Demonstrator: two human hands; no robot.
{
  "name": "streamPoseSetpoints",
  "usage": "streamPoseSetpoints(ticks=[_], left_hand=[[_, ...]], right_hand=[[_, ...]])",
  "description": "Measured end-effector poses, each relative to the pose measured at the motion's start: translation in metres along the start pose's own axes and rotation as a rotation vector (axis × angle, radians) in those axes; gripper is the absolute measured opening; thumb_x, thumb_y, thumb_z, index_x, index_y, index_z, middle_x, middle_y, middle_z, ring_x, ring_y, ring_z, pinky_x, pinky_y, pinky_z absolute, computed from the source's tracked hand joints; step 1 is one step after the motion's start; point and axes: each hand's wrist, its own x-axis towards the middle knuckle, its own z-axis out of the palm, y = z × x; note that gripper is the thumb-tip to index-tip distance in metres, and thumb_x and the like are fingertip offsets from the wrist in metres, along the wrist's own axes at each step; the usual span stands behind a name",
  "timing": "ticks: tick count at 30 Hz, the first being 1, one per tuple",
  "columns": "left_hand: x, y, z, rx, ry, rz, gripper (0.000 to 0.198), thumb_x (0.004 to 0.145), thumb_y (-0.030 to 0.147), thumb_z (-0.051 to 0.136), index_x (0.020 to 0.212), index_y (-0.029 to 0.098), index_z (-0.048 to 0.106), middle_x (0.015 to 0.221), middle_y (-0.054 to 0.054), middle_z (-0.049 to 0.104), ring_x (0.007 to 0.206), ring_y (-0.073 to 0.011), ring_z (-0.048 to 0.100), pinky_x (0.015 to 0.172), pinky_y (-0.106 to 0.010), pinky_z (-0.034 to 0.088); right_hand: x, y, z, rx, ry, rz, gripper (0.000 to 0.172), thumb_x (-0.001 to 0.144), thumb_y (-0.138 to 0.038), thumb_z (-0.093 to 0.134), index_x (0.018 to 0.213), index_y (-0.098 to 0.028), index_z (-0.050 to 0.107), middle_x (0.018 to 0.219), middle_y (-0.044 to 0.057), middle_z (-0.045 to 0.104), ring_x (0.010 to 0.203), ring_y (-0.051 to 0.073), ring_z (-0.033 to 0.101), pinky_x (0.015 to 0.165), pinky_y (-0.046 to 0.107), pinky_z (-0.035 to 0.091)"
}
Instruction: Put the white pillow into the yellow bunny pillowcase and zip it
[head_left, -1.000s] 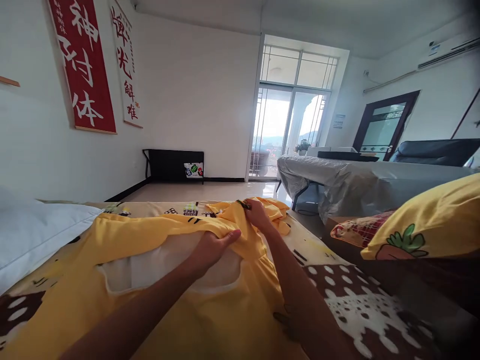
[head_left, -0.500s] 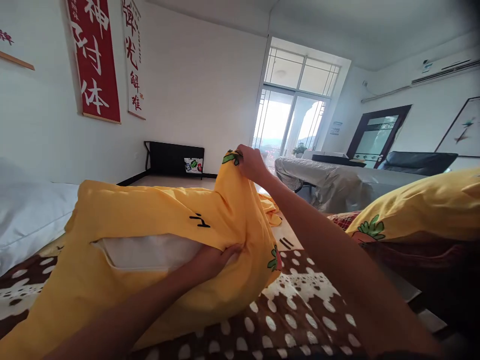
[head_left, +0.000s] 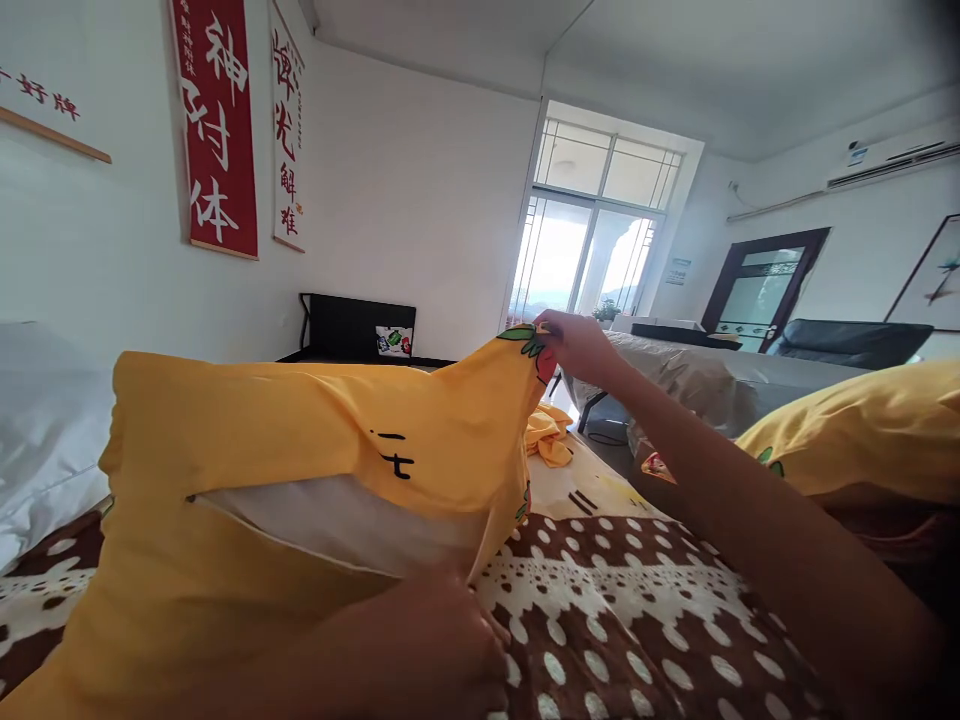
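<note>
A yellow pillowcase (head_left: 247, 410) with strawberry prints and black marks lies in front of me on a spotted blanket. Its long slit gapes, and the white pillow (head_left: 330, 515) inside shows through. My right hand (head_left: 581, 345) pinches the far right corner of the case beside a green-leaved print, pulling the cloth up taut. Low at the right end of the slit, my left hand (head_left: 442, 630) is closed on the near edge of the case; its fingertips are partly hidden.
The brown-and-white spotted blanket (head_left: 600, 620) spreads underneath. White bedding (head_left: 52, 430) lies at the left, another yellow strawberry pillow (head_left: 862, 430) at the right. Crumpled yellow cloth (head_left: 551, 435) rests beyond the case. A plastic-covered table (head_left: 675, 380) stands farther back.
My right hand has moved right, stretching the corner outward. My left hand has come down and nearer, and the slit now gapes wider toward the right.
</note>
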Motion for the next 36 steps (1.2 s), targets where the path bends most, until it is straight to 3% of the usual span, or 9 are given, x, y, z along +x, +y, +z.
streamPoseSetpoints(ticks=[2, 5, 7, 10, 15, 19, 23, 29, 36], left_hand=[[0.008, -0.004, -0.039, 0.179, 0.236, -0.019, 0.033, 0.09, 0.026, 0.041, 0.068, 0.02, 0.065, 0.062, -0.003, 0.066, 0.059, -0.0144, 0.06, 0.07, -0.027, 0.046], [0.024, -0.051, -0.096, 0.418, 0.698, -0.305, 0.035, 0.09, 0.03, 0.034, 0.094, 0.016, 0.066, 0.091, -0.01, 0.07, 0.086, -0.0223, 0.062, 0.088, -0.038, 0.041], [0.03, -0.089, -0.117, 0.377, 0.608, -0.43, 0.047, 0.088, 0.045, 0.039, 0.121, 0.015, 0.055, 0.114, -0.012, 0.065, 0.105, -0.0264, 0.057, 0.089, -0.037, 0.041], [0.027, -0.117, -0.12, 0.156, 0.264, -0.597, 0.062, 0.083, 0.067, 0.032, 0.102, 0.017, 0.063, 0.09, -0.008, 0.069, 0.083, -0.0255, 0.062, 0.066, -0.029, 0.042], [0.021, -0.088, -0.105, 0.29, 0.21, -0.519, 0.043, 0.084, 0.06, 0.039, 0.088, 0.022, 0.06, 0.079, -0.006, 0.067, 0.071, -0.0234, 0.061, 0.057, -0.027, 0.036], [0.023, -0.067, -0.109, 0.298, 0.097, -0.443, 0.038, 0.089, 0.052, 0.036, 0.089, 0.022, 0.059, 0.089, -0.007, 0.067, 0.08, -0.0235, 0.062, 0.062, -0.028, 0.039], [0.013, -0.069, -0.12, 0.339, 0.248, -0.505, 0.035, 0.092, 0.044, 0.031, 0.091, 0.023, 0.059, 0.096, -0.005, 0.067, 0.087, -0.0231, 0.062, 0.068, -0.028, 0.04], [-0.001, -0.083, -0.135, 0.502, 0.445, -0.719, 0.045, 0.09, 0.056, 0.025, 0.082, 0.023, 0.054, 0.058, -0.002, 0.054, 0.06, -0.0222, 0.056, 0.055, -0.027, 0.032], [0.008, -0.092, -0.133, 0.699, 0.334, -0.731, 0.063, 0.084, 0.07, 0.024, 0.088, 0.02, 0.062, 0.065, -0.009, 0.06, 0.068, -0.0282, 0.06, 0.058, -0.031, 0.031]], right_hand=[[-0.013, -0.005, -0.006, -0.022, 0.031, -0.057, 0.019, 0.073, -0.016, 0.045, 0.081, -0.019, 0.062, 0.067, 0.001, 0.064, 0.058, 0.014, 0.051, 0.058, 0.024, 0.034], [-0.027, -0.005, -0.022, -0.068, 0.074, -0.118, 0.025, 0.071, -0.013, 0.042, 0.084, -0.02, 0.062, 0.066, 0.001, 0.065, 0.055, 0.014, 0.051, 0.057, 0.024, 0.034], [-0.034, 0.001, -0.033, -0.098, 0.06, -0.122, 0.029, 0.068, -0.011, 0.042, 0.085, -0.02, 0.063, 0.068, 0.001, 0.067, 0.055, 0.014, 0.053, 0.057, 0.024, 0.036], [-0.041, 0.02, -0.043, -0.127, 0.003, -0.082, 0.032, 0.064, -0.009, 0.042, 0.086, -0.02, 0.064, 0.07, 0.001, 0.068, 0.058, 0.015, 0.056, 0.056, 0.024, 0.036], [-0.045, 0.046, -0.031, -0.049, -0.013, 0.065, 0.022, 0.064, -0.011, 0.047, 0.077, -0.019, 0.063, 0.063, 0.001, 0.063, 0.059, 0.016, 0.054, 0.056, 0.024, 0.034], [-0.042, 0.034, 0.0, 0.342, 0.187, 0.259, 0.007, 0.073, -0.023, 0.049, 0.073, -0.019, 0.054, 0.064, 0.0, 0.056, 0.06, 0.014, 0.051, 0.056, 0.024, 0.036], [-0.045, 0.002, 0.028, 0.387, 0.445, 0.318, 0.014, 0.083, -0.024, 0.036, 0.083, -0.02, 0.05, 0.073, 0.001, 0.054, 0.065, 0.015, 0.049, 0.059, 0.025, 0.036], [-0.042, 0.0, 0.035, -0.189, 0.115, 0.015, 0.021, 0.082, -0.015, 0.039, 0.098, -0.018, 0.052, 0.088, 0.007, 0.059, 0.065, 0.018, 0.051, 0.056, 0.027, 0.026], [-0.015, 0.011, 0.044, 0.019, 0.455, 0.25, 0.016, 0.092, -0.023, 0.033, 0.086, -0.022, 0.048, 0.062, 0.0, 0.05, 0.054, 0.016, 0.046, 0.054, 0.026, 0.025]])
